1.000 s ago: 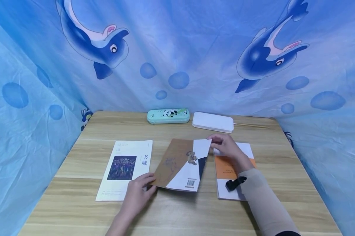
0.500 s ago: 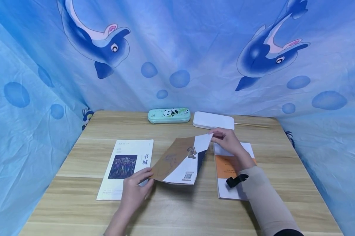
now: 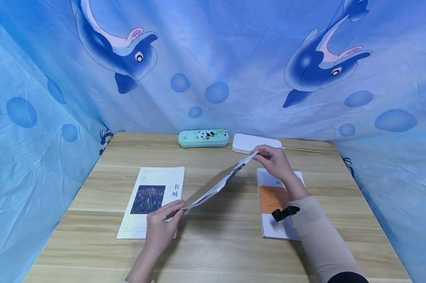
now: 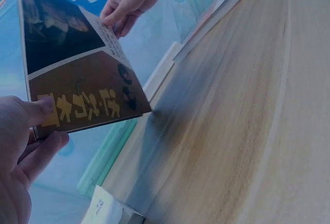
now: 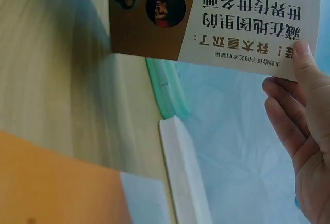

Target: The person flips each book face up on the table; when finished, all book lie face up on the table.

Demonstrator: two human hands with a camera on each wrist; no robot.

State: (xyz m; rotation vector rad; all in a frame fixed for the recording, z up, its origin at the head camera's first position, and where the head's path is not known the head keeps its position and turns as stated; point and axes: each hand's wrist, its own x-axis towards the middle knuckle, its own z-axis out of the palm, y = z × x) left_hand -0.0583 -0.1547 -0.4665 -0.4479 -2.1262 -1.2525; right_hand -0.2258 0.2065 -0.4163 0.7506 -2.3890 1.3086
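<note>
Left hand [image 3: 160, 227] and right hand [image 3: 276, 162] pinch 1 tilted book [image 4: 77, 64] above the desk [image 3: 216, 255], between a magazine [image 3: 147, 199] and a striped booklet [image 3: 271, 199].

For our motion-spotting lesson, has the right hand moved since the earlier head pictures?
Yes: in the head view, the right hand has moved up the picture and now overlaps the white case.

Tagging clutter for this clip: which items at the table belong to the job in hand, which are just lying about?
In the job:
brown-and-white book, held by left hand and right hand

Seemingly just lying about:
dark-picture book
orange-banded book
panda pencil case
white flat case
thin stick
</note>
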